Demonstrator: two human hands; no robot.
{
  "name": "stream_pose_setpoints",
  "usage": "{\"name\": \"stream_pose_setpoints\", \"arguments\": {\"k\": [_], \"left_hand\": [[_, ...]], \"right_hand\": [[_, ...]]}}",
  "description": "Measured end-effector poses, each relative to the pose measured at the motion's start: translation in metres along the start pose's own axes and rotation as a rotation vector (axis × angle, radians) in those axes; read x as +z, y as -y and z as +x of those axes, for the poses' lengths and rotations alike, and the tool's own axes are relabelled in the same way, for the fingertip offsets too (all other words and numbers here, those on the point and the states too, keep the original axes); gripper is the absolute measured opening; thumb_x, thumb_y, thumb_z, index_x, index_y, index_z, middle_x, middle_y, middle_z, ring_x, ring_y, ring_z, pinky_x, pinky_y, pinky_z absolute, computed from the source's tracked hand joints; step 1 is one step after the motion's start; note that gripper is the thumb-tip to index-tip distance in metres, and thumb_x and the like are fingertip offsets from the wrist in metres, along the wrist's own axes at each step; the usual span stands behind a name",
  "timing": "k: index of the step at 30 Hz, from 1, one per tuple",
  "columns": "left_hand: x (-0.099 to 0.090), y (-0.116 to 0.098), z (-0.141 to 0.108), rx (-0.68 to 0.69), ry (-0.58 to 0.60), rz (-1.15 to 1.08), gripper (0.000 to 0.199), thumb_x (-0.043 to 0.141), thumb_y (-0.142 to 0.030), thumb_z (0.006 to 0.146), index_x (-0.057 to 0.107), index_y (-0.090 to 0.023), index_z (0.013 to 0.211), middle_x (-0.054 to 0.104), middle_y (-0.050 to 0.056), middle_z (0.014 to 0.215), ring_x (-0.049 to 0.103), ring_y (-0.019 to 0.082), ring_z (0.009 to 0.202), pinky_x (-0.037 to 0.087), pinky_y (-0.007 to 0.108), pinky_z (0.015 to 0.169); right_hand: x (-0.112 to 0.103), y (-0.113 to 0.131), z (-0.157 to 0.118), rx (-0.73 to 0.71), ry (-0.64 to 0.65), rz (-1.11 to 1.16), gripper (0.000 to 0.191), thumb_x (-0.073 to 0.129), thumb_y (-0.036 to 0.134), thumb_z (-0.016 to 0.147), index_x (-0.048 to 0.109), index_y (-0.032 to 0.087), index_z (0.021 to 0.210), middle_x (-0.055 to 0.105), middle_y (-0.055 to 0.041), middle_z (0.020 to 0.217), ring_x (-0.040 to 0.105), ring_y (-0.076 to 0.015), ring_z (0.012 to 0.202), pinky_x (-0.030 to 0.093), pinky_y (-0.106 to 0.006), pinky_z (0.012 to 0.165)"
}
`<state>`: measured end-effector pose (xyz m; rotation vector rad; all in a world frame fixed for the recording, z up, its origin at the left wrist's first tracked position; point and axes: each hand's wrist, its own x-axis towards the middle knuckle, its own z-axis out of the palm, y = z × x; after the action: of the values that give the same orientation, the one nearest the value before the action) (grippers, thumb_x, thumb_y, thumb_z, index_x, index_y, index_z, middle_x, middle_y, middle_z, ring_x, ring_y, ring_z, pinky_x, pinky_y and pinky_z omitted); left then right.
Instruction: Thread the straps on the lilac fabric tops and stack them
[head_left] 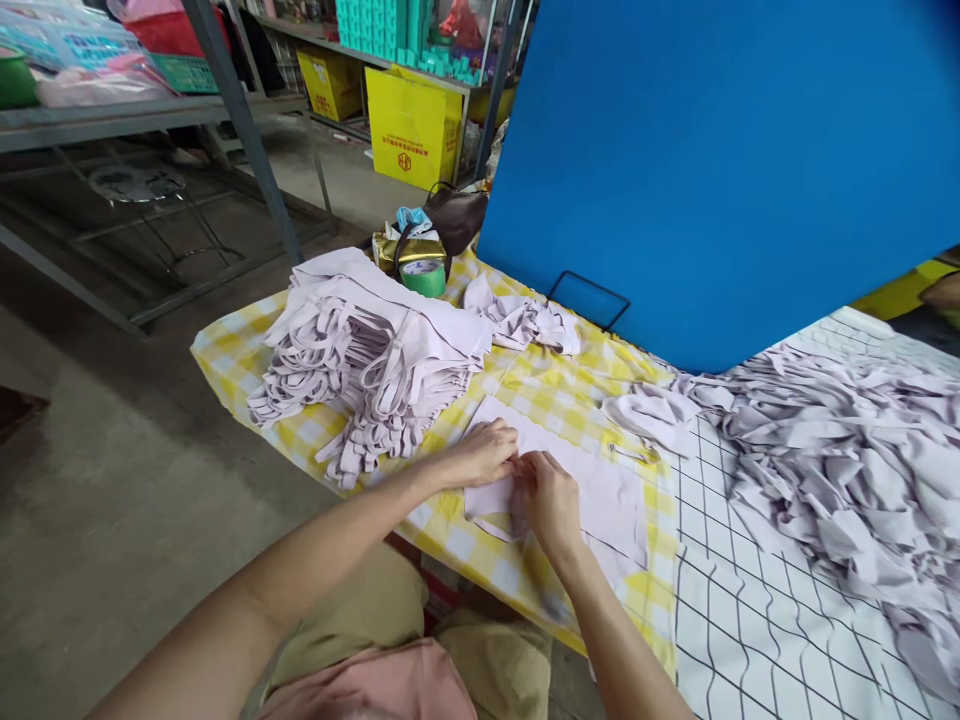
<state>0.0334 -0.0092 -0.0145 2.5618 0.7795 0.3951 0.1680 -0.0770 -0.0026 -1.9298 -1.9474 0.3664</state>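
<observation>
A pale lilac fabric piece (592, 490) lies spread on the yellow checked tablecloth (442, 515) in front of me. My left hand (489, 452) and my right hand (551, 500) meet over its near left part, fingertips drawn together in a pinch. The cloth between the fingers is partly hidden by them, but both hands seem to grip it. Left of my hands stands a thick stack of matching fabric pieces (390, 320) with strap-like loops hanging from its near side.
A large blue panel (675, 180) rises behind the table. A heap of lilac fabric (847, 460) covers the white grid cloth (735, 600) at right. Crumpled fabric (525, 322), green tape (424, 278) and a dark bag (459, 218) sit at the back. A metal rack (255, 140) stands far left.
</observation>
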Motion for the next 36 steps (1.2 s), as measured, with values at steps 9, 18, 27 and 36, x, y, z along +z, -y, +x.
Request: {"name": "stream_pose_setpoints", "arguments": {"k": [9, 18, 27, 36], "left_hand": [[-0.009, 0.006, -0.020, 0.068, 0.011, -0.274, 0.014, 0.056, -0.013, 0.079, 0.062, -0.015, 0.092, 0.057, 0.004, 0.101, 0.052, 0.014, 0.097, 0.039, 0.023, 0.088], [-0.027, 0.001, -0.028, 0.051, 0.116, -0.298, 0.026, 0.047, -0.007, 0.081, 0.062, -0.016, 0.101, 0.054, 0.005, 0.110, 0.049, 0.015, 0.105, 0.036, 0.024, 0.095], [-0.021, 0.008, -0.033, 0.040, 0.149, -0.372, 0.032, 0.045, -0.010, 0.080, 0.061, -0.020, 0.106, 0.051, 0.004, 0.118, 0.044, 0.017, 0.115, 0.031, 0.026, 0.101], [-0.025, 0.002, -0.025, -0.221, -0.062, -0.228, 0.037, 0.043, -0.010, 0.079, 0.058, -0.017, 0.113, 0.060, 0.005, 0.114, 0.054, 0.017, 0.105, 0.041, 0.028, 0.093]], "right_hand": [[-0.022, 0.033, -0.073, 0.476, -0.016, 0.954, 0.040, 0.060, 0.046, 0.074, 0.049, 0.019, 0.101, 0.058, 0.0036, 0.055, 0.056, -0.0158, 0.057, 0.043, -0.026, 0.057], [0.023, 0.054, -0.147, 0.686, 0.033, 1.522, 0.032, 0.072, 0.039, 0.066, 0.065, 0.025, 0.094, 0.067, -0.0073, 0.106, 0.058, -0.0234, 0.104, 0.048, -0.032, 0.078], [0.052, 0.075, -0.161, 0.868, 0.055, 1.939, 0.035, 0.072, 0.034, 0.065, 0.067, 0.027, 0.099, 0.058, -0.0038, 0.119, 0.062, -0.0161, 0.083, 0.047, -0.022, 0.052], [0.012, 0.032, -0.151, 0.491, -0.143, 1.050, 0.025, 0.058, 0.042, 0.077, 0.065, 0.020, 0.088, 0.067, -0.0059, 0.084, 0.061, -0.0187, 0.074, 0.049, -0.026, 0.061]]}}
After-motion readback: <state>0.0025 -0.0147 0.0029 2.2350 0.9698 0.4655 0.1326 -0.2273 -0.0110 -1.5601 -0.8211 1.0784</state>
